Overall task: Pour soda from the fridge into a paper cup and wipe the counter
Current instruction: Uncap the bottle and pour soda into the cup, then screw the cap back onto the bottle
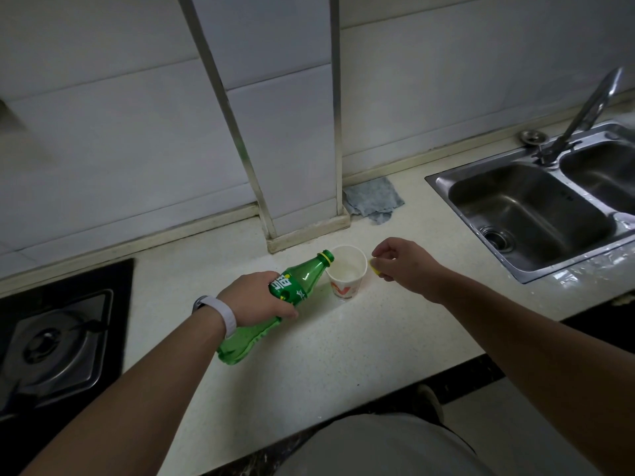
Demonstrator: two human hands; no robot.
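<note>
Soda tips from the green plastic bottle (275, 304), gripped round its middle by the left hand (257, 298), mouth at the white paper cup (346, 274) on the pale counter (343, 355). That cup looks light and tippy. The right hand (403, 266) pinches the yellow cap (374, 268).

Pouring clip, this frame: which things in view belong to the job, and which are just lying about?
Part of the job:
green soda bottle, gripped by left hand
paper cup
yellow cap, pinched in right hand
grey cloth, for wiping
counter

Just lying about:
gas stove
sink
faucet
</note>
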